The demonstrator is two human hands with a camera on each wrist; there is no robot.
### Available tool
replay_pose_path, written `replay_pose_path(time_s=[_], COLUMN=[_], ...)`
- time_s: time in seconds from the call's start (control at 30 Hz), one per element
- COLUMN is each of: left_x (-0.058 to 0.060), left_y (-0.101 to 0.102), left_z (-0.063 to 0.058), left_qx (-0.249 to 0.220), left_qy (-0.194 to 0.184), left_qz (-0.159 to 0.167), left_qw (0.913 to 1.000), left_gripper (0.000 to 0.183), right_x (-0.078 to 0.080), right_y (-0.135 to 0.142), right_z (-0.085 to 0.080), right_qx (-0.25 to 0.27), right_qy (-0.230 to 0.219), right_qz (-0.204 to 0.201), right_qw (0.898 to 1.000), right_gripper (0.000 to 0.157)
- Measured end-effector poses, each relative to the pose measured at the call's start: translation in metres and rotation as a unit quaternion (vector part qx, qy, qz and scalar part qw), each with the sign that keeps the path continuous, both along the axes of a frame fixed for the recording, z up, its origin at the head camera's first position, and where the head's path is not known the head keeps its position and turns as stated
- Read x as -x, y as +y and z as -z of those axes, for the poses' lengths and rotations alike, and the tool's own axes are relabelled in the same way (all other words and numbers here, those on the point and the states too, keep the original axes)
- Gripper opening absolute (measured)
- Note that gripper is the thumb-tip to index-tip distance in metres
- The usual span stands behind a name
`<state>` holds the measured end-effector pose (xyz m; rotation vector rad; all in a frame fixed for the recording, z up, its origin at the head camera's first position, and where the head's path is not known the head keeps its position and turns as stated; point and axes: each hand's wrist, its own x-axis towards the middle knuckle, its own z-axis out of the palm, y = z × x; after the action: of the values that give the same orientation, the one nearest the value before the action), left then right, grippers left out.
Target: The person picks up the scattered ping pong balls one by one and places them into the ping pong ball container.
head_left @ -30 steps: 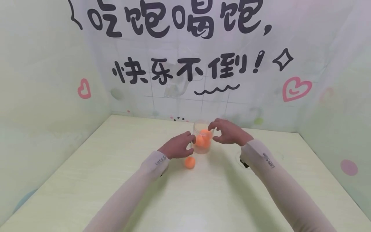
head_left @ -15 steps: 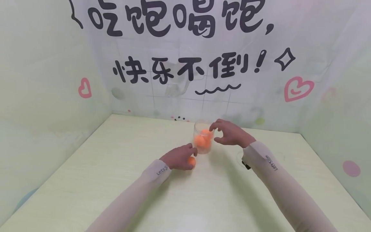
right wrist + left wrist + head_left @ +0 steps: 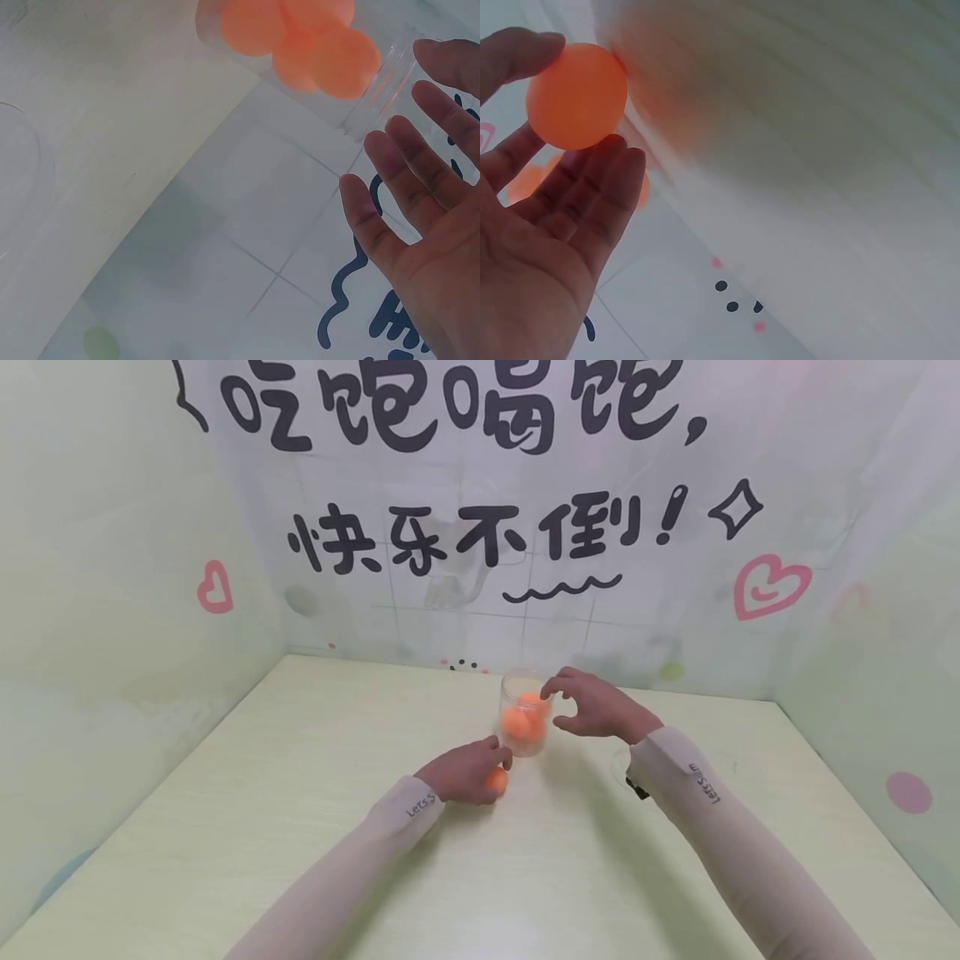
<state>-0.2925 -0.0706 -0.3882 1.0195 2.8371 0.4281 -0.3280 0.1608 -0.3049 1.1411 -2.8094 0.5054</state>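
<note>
My left hand [image 3: 467,771] pinches an orange ping-pong ball [image 3: 497,780] in front of the jar. In the left wrist view the thumb lies on one side of that ball [image 3: 577,96] and fingertips on the other; it sits close to the tabletop. A clear jar [image 3: 512,747] stands upright near the back wall with several orange balls [image 3: 517,723] inside. Beside the jar's rim, on the right, my right hand [image 3: 596,703] hovers with loosely bent fingers and holds nothing. The right wrist view has its fingertips [image 3: 382,150] close to the jar's mouth.
A clear round lid-like disc [image 3: 619,767] lies on the pale table [image 3: 525,877], partly behind the right sleeve [image 3: 697,802]. The back wall [image 3: 450,635] with large black lettering rises just behind the jar. Side walls bound the table left and right.
My left hand has come down from beside the jar toward the loose ball and now pinches it. The right hand has stayed near the jar's rim.
</note>
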Motion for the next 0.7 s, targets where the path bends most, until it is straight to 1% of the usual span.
replay_pose_path(time_s=[0.17,0.23,0.33,0.43,0.57,0.7], left_x=[-0.001,0.000,0.001,0.002,0.004,0.004], left_y=[0.000,-0.001,-0.004,-0.007,-0.010,-0.012], left_z=[-0.002,-0.006,-0.015,-0.026,-0.041,-0.055], left_qx=[0.014,0.016,0.013,0.000,-0.016,-0.026], left_qy=[-0.002,-0.007,-0.013,-0.021,-0.018,-0.002], left_qz=[-0.008,-0.014,-0.024,-0.029,-0.024,-0.014], left_qw=[0.9999,0.9997,0.9995,0.9994,0.9994,0.9996], left_gripper=[0.026,0.027,0.030,0.032,0.034,0.033], right_x=[-0.002,-0.002,-0.002,-0.002,-0.001,-0.001], right_y=[0.000,0.000,0.000,0.000,0.000,0.000], right_z=[0.000,-0.001,-0.001,-0.001,0.000,0.002], right_qx=[0.006,0.007,0.007,0.005,0.000,0.002], right_qy=[-0.003,-0.002,0.000,-0.003,-0.009,-0.011], right_qz=[-0.005,-0.007,-0.007,-0.002,0.004,0.004], right_qw=[1.000,1.000,1.000,1.000,1.000,1.000], right_gripper=[0.031,0.031,0.031,0.031,0.032,0.032])
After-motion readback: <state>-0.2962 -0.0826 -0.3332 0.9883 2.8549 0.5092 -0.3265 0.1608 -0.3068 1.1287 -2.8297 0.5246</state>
